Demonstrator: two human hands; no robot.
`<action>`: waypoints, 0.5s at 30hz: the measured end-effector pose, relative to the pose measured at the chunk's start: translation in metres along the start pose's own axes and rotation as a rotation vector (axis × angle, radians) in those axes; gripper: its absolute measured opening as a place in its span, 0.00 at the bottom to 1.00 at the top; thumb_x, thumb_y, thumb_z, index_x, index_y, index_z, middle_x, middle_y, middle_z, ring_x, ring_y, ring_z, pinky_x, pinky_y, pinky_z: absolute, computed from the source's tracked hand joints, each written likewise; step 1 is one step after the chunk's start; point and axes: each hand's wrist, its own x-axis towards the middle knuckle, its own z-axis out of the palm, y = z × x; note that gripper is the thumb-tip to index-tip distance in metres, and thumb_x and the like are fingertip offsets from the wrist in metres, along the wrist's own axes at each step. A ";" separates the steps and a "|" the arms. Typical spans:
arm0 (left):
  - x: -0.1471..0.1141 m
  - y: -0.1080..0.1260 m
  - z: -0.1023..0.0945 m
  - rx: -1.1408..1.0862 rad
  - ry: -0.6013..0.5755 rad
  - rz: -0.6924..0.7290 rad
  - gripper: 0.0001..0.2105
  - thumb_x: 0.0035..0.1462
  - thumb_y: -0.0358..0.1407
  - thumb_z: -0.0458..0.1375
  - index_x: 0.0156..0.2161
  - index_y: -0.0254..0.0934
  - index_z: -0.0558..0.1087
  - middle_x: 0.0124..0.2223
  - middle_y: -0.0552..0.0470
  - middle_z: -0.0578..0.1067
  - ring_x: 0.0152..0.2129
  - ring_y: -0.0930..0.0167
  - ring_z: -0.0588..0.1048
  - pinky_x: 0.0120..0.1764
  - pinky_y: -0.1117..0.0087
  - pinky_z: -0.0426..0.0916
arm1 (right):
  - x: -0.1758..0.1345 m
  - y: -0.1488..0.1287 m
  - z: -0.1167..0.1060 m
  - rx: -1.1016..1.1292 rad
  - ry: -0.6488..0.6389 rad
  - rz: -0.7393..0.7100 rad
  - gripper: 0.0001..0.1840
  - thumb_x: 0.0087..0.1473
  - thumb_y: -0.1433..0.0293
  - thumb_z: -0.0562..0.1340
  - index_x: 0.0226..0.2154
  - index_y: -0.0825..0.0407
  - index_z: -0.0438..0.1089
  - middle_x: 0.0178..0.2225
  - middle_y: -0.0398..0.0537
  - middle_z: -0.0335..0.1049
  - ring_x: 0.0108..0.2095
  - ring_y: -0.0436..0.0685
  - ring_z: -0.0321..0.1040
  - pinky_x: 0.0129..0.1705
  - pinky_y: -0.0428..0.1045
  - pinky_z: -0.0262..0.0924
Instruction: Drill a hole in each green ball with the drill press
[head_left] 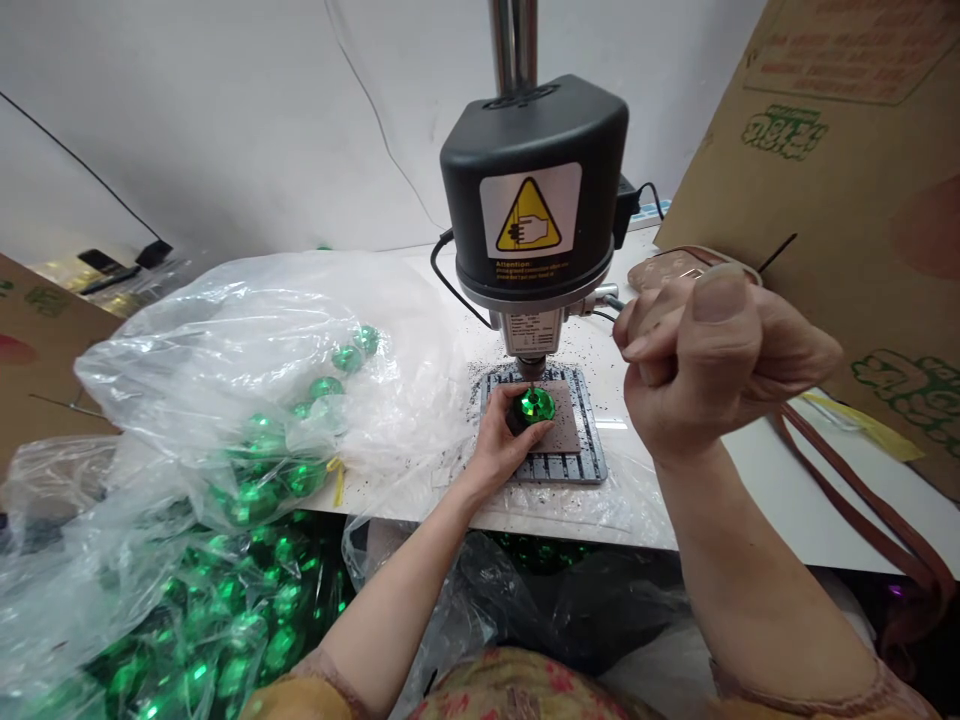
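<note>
My left hand [501, 432] is curled around a shiny green faceted ball [537, 405], thumb on the near side and fingers on the far side. The ball sits on a flat brownish pad [568, 432] over the slotted metal base [592, 465] of a drill press [534, 200]. Directly above the ball is the chuck [532, 366]; whether the bit touches it I cannot tell. My right hand [712, 350] is raised at the right of the machine, closed in a fist around the end of the press's lever [616, 303], most of which the fingers hide.
Clear plastic bags [202, 330] of green faceted balls [255, 500] fill the left side. Dark shavings are scattered around the base. Cardboard boxes [847, 220] stand at both sides. A brown strap [862, 500] hangs over the white table [772, 500] at right.
</note>
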 end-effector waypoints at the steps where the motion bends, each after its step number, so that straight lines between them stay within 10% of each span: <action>1: 0.000 0.000 0.000 -0.003 -0.001 -0.004 0.24 0.51 0.39 0.72 0.51 0.41 0.70 0.52 0.46 0.74 0.51 0.61 0.73 0.57 0.56 0.68 | 0.000 0.001 0.001 0.014 -0.002 -0.004 0.22 0.57 0.62 0.64 0.15 0.49 0.67 0.10 0.35 0.50 0.12 0.46 0.54 0.18 0.50 0.51; 15: 0.000 0.001 -0.001 0.014 -0.022 0.025 0.24 0.52 0.40 0.71 0.52 0.41 0.69 0.53 0.46 0.73 0.52 0.61 0.73 0.58 0.55 0.67 | -0.010 0.010 0.000 0.058 -0.028 -0.176 0.23 0.57 0.72 0.61 0.13 0.51 0.60 0.12 0.35 0.51 0.13 0.43 0.52 0.17 0.46 0.50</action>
